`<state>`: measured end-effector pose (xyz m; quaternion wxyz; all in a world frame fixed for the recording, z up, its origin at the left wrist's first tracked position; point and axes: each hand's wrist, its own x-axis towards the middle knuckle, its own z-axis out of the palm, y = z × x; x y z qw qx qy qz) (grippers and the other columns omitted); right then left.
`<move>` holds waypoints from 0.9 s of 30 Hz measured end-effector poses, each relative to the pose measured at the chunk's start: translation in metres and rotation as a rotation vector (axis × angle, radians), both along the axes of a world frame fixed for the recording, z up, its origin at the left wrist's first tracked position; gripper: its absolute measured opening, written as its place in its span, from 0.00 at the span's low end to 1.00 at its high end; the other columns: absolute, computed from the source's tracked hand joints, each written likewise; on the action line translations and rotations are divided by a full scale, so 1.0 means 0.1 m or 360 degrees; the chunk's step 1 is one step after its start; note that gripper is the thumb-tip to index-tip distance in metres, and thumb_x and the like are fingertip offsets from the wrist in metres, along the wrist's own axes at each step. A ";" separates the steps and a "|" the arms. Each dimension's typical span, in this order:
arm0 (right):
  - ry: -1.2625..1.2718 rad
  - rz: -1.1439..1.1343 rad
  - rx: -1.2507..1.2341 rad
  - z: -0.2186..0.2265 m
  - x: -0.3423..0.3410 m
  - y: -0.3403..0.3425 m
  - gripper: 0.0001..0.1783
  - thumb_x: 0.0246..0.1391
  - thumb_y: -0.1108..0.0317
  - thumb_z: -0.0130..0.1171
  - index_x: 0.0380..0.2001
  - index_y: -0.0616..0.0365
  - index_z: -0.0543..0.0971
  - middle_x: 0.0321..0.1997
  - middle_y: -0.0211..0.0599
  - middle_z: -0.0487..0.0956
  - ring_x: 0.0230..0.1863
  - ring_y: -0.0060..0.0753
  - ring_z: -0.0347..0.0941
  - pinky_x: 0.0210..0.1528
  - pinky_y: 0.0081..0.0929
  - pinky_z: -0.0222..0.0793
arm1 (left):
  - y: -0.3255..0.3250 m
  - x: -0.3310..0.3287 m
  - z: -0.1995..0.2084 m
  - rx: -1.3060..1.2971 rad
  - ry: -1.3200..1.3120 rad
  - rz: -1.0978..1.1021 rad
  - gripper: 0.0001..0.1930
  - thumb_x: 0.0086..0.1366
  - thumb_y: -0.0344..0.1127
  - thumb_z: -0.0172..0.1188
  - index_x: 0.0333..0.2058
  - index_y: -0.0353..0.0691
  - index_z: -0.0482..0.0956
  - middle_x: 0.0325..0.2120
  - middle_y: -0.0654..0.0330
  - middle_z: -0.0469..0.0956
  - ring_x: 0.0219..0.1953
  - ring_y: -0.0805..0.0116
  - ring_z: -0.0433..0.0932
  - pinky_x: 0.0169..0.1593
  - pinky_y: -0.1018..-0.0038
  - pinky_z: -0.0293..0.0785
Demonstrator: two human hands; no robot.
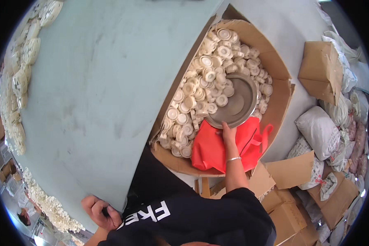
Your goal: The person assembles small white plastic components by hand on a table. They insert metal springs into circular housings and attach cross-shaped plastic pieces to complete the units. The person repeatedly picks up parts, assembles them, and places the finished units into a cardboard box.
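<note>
Clearly, the right hand (229, 134) has its thumb over the near rim of a grey metal bowl (238, 100), clamped on that edge, though the other fingers are mostly hidden beneath it. Straight ahead of those fingers, the bowl rests tilted among a heap of white plastic pieces (192, 90), some of which overlap its left side. Just behind the fingers, under the wrist with its bracelet (233, 158), lies a red bag (207, 149). Around all of this stand the walls of a big cardboard box (282, 98). Well to the left of the right fingers, the left hand (101, 213) sits at the near edge of a pale green table (90, 82), its fingers curled; whether they clasp anything, I cannot tell. Far ahead and left of these fingers, more white pieces (27, 61) line the table's edge. Well right of the right fingers, a grey sack (319, 131) lies beside other bags.
</note>
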<state>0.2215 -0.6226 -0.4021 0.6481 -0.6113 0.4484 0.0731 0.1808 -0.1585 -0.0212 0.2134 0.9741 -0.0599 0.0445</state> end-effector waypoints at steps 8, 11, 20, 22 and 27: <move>0.0790 0.1474 -0.0108 0.82 0.51 -0.35 0.21 0.62 0.53 0.69 0.45 0.61 0.84 0.37 0.41 0.85 0.38 0.43 0.85 0.36 0.39 0.86 | 0.05 -0.07 0.02 -0.0058 0.0030 0.0026 0.09 0.55 0.31 0.58 0.37 0.40 0.74 0.38 0.53 0.69 0.40 0.57 0.67 0.44 0.62 0.65; 0.0136 0.2283 -0.0871 0.97 1.02 -0.33 0.20 0.60 0.49 0.69 0.30 0.58 0.88 0.25 0.43 0.83 0.35 0.47 0.83 0.42 0.44 0.82 | 0.15 -0.01 0.00 -0.0053 0.0049 -0.0083 0.09 0.55 0.31 0.59 0.36 0.41 0.74 0.38 0.54 0.69 0.41 0.57 0.67 0.45 0.61 0.65; -0.0232 0.2318 -0.2239 -0.14 4.04 0.37 0.38 0.49 0.40 0.72 0.60 0.50 0.84 0.68 0.40 0.79 0.62 0.52 0.79 0.67 0.56 0.70 | 0.24 -0.04 0.04 0.0128 0.0085 -0.0152 0.10 0.50 0.30 0.58 0.33 0.44 0.70 0.34 0.56 0.68 0.36 0.59 0.66 0.41 0.63 0.65; 0.0295 0.2428 -0.2047 0.08 4.08 0.58 0.41 0.47 0.38 0.73 0.61 0.49 0.83 0.69 0.39 0.78 0.65 0.50 0.78 0.69 0.62 0.67 | 0.20 -0.11 0.01 0.0082 0.0051 -0.0041 0.10 0.49 0.30 0.58 0.33 0.44 0.70 0.33 0.56 0.68 0.36 0.59 0.66 0.41 0.63 0.65; 0.0633 0.2347 -0.1505 -0.02 3.37 0.15 0.38 0.50 0.40 0.70 0.61 0.46 0.83 0.62 0.42 0.84 0.66 0.51 0.78 0.68 0.54 0.72 | 0.16 0.08 0.09 0.0106 0.0084 -0.0168 0.10 0.50 0.30 0.58 0.33 0.43 0.71 0.34 0.56 0.68 0.36 0.59 0.67 0.40 0.63 0.66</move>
